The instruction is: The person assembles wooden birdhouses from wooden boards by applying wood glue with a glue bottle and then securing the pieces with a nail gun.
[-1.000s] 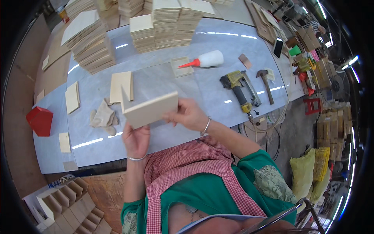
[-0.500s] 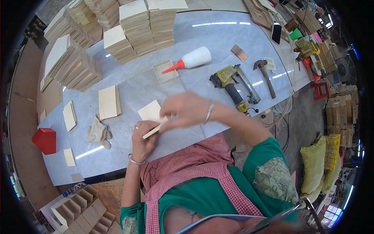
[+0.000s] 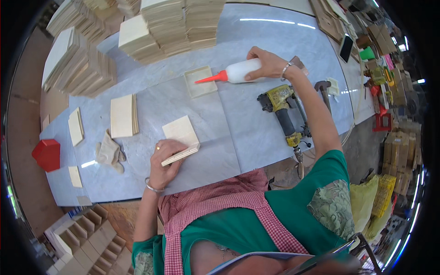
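Observation:
My left hand [image 3: 166,161] is closed on a small wooden board [image 3: 181,155], held on edge near the table's front. A flat thin wooden board [image 3: 182,131] lies just beyond it, touching or almost touching it. Farther off to the right, my right hand [image 3: 268,64] grips a white squeeze bottle [image 3: 237,72] with a red pointed nozzle. The bottle lies on its side, its nozzle tip over a shallow wooden tray [image 3: 200,94]. Below my right forearm lies a yellow and black nail gun [image 3: 284,107].
Tall stacks of thin boards [image 3: 167,32] stand at the back left. A small board pile [image 3: 123,116], a cloth glove [image 3: 110,153] and a red pentagonal object [image 3: 47,155] lie left. A hammer [image 3: 323,91] and a phone [image 3: 346,48] lie right. Compartmented wooden boxes [image 3: 85,233] stand lower left.
My right hand has left the boards near my left hand and moved up and right, taking hold of the squeeze bottle. My left hand still holds its board.

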A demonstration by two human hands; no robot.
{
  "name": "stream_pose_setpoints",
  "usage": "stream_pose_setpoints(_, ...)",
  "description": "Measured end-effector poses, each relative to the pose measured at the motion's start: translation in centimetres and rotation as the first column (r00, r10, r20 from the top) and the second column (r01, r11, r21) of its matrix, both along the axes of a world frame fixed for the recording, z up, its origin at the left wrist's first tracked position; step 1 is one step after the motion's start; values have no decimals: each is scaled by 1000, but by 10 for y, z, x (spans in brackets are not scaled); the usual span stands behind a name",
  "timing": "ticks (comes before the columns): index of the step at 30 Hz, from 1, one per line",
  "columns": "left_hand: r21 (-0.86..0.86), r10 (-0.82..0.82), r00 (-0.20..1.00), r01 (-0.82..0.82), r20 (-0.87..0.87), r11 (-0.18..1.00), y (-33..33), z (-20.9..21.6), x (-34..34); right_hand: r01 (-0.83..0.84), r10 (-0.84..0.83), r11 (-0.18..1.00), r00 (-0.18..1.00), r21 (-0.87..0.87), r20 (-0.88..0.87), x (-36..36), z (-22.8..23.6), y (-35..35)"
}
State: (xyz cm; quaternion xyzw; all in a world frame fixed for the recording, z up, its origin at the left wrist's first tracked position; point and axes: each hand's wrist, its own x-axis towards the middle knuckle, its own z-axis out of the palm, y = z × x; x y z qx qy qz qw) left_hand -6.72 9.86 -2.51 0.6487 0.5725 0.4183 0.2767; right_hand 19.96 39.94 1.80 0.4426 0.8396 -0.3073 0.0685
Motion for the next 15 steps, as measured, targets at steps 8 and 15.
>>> stream_pose_setpoints(8, 29, -60, 998, 59, 22, 998, 11, 0, -8, 198, -205, 978, 865, -64, -459, 24, -5, -29)
stream_pose_setpoints(15, 74, -18, 998, 13, 59, 997, 9, -6, -10, 236, -405, 906, 238, -352, -883, 28, 43, -94)
